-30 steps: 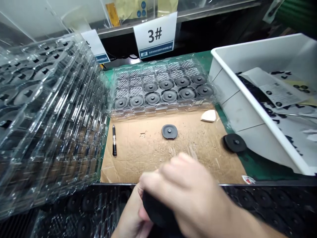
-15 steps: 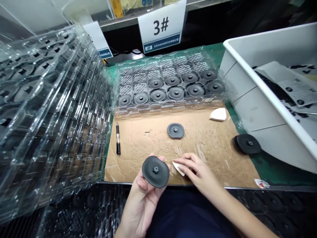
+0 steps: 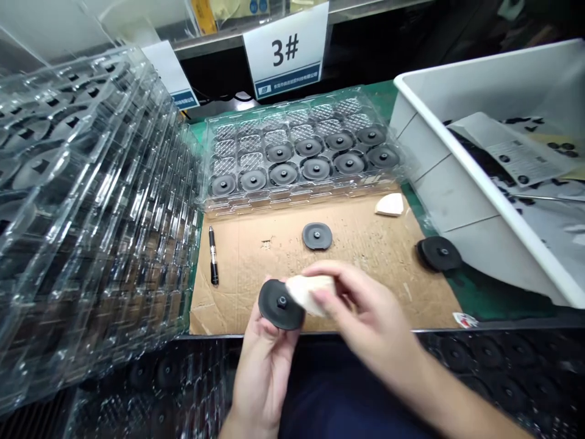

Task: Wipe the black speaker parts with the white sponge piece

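Near the front edge of the cardboard, my left hand (image 3: 269, 360) grips a black oval plastic part (image 3: 280, 311) from beneath, its raised centre stud facing up. In my right hand (image 3: 361, 305) is a white sponge wedge (image 3: 307, 294), pinched between thumb and fingers and slightly blurred. The sponge's tip overlaps the right edge of the held part; whether it touches is hard to tell. Another black oval part (image 3: 317, 236) lies alone on the cardboard sheet (image 3: 256, 256). Farther back, a clear blister tray (image 3: 292, 195) holds several such parts.
Tall stacked clear trays (image 3: 105, 231) stand on the left beside a pen (image 3: 213, 256). A second sponge wedge (image 3: 390, 205) lies back right. More black parts (image 3: 439, 253) rest by the large white bin (image 3: 470, 183). Behind the tray hangs a "3#" sign (image 3: 287, 52).
My right hand has lifted the sponge wedge off the cardboard and brought it left to the edge of the held part. My left hand keeps its grip. The view has shifted slightly.
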Tool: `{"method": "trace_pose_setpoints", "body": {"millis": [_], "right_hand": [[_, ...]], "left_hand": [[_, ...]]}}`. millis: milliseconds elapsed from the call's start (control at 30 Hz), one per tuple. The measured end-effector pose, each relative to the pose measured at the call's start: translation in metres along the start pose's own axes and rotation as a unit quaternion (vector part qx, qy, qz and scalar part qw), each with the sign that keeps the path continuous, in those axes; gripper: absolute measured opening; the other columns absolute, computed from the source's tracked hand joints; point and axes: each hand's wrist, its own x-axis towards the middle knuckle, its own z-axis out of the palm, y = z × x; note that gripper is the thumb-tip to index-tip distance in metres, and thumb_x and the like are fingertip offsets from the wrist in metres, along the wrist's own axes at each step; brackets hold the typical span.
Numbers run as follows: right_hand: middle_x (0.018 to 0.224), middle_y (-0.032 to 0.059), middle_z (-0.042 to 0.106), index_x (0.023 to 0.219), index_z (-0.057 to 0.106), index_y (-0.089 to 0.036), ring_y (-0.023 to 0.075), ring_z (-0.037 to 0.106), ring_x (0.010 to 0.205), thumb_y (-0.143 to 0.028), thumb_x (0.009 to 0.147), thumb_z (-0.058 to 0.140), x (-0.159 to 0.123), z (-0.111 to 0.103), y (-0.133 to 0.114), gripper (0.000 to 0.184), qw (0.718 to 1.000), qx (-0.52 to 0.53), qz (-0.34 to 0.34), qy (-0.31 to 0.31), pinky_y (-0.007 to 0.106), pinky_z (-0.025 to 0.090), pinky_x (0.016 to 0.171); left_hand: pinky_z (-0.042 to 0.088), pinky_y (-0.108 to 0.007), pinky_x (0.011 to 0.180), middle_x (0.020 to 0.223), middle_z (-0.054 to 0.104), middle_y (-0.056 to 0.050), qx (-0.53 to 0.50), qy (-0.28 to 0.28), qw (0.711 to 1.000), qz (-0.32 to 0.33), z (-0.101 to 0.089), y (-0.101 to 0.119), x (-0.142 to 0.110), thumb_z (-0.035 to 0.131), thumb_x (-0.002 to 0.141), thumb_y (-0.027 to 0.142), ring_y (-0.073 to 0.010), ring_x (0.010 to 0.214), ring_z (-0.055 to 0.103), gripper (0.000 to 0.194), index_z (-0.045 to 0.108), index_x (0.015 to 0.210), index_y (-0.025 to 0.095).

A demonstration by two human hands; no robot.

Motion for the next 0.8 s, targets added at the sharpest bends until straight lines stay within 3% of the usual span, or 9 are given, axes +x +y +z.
{"method": "trace_pose_setpoints", "body": {"millis": [100,200,233,367,500,567,667,733,800], "right_hand": [[0.089,0.0048,0.064,0.101,0.059,-0.017,0.0151,0.06,0.081,-0.017,0.09,0.042,0.01,0.004,-0.035,0.02,0.99,-0.02,-0.111,-0.083,0.026,0.048,0.072],[0.081,-0.0004,0.063,0.087,0.061,-0.019,0.011,0.058,0.073,-0.012,0.088,0.046,0.016,0.003,-0.044,0.016,0.971,-0.053,-0.096,-0.212,0.021,0.046,0.066],[0.08,-0.0005,0.063,0.086,0.062,-0.018,0.0108,0.058,0.072,-0.012,0.088,0.047,0.016,0.003,-0.042,0.016,0.974,-0.054,-0.097,-0.199,0.021,0.045,0.066],[0.083,0.0062,0.064,0.1,0.061,-0.011,0.0147,0.058,0.076,-0.014,0.09,0.043,0.009,0.005,-0.037,0.021,0.987,-0.019,-0.154,-0.031,0.026,0.047,0.071],[0.084,-0.0001,0.065,0.091,0.063,-0.018,0.0096,0.06,0.077,-0.008,0.086,0.048,0.001,-0.004,-0.039,0.018,0.982,0.035,-0.1,-0.158,0.018,0.047,0.071],[0.082,-0.0001,0.064,0.09,0.064,-0.017,0.0099,0.06,0.075,-0.009,0.086,0.049,0.003,-0.004,-0.039,0.017,0.988,0.024,-0.08,-0.127,0.018,0.047,0.069],[0.083,0.0067,0.064,0.099,0.062,-0.01,0.0141,0.059,0.078,-0.012,0.087,0.046,0.005,0.001,-0.036,0.02,0.989,0.023,-0.145,-0.005,0.025,0.048,0.072],[0.086,0.0075,0.066,0.1,0.062,-0.009,0.0138,0.06,0.079,-0.01,0.087,0.046,0.002,-0.002,-0.032,0.021,0.984,0.047,-0.169,-0.039,0.024,0.047,0.075],[0.082,0.0031,0.066,0.094,0.064,-0.014,0.0108,0.06,0.075,-0.008,0.086,0.049,-0.004,-0.01,-0.028,0.018,0.982,0.046,-0.131,-0.124,0.019,0.047,0.07]], "left_hand": [[0.05,-0.026,0.088,0.11,0.069,-0.004,0.051,0.004,0.999,-0.018,-0.002,-0.007,-0.004,0.074,0.066,0.024,-0.0208,0.107,0.06,0.048,0.062,0.113,0.029],[0.05,-0.025,0.086,0.113,0.068,-0.005,0.08,-0.004,0.997,0.009,-0.003,-0.008,-0.007,0.075,0.064,0.031,-0.0223,0.107,0.059,0.051,0.061,0.113,0.027],[0.051,-0.024,0.084,0.111,0.068,-0.005,0.086,-0.01,0.996,0.021,-0.002,-0.007,-0.008,0.076,0.063,0.033,-0.0222,0.106,0.06,0.052,0.062,0.112,0.027],[0.051,-0.024,0.083,0.101,0.072,-0.002,0.103,-0.016,0.995,0.009,0.005,-0.002,-0.011,0.079,0.059,0.029,-0.0205,0.099,0.063,0.046,0.067,0.104,0.029],[0.051,-0.021,0.083,0.104,0.072,0.0,0.103,-0.01,0.994,0.024,0.009,0.0,-0.012,0.078,0.06,0.03,-0.0174,0.096,0.065,0.043,0.067,0.101,0.029],[0.051,-0.014,0.075,0.097,0.073,0.0,0.109,-0.037,0.993,0.024,0.012,-0.002,-0.011,0.077,0.062,0.026,-0.0116,0.086,0.067,0.036,0.069,0.097,0.028],[0.05,-0.009,0.068,0.09,0.074,0.002,0.108,-0.056,0.992,0.015,0.013,-0.002,-0.01,0.077,0.063,0.024,-0.0076,0.075,0.066,0.03,0.071,0.092,0.029],[0.052,-0.014,0.074,0.095,0.074,0.002,0.103,-0.045,0.994,0.007,0.01,0.001,-0.01,0.078,0.061,0.024,-0.0115,0.083,0.067,0.035,0.07,0.094,0.032],[0.052,-0.02,0.08,0.103,0.073,0.0,0.102,-0.036,0.994,0.006,0.007,0.005,-0.009,0.08,0.056,0.026,-0.017,0.093,0.066,0.044,0.069,0.098,0.031]]}}
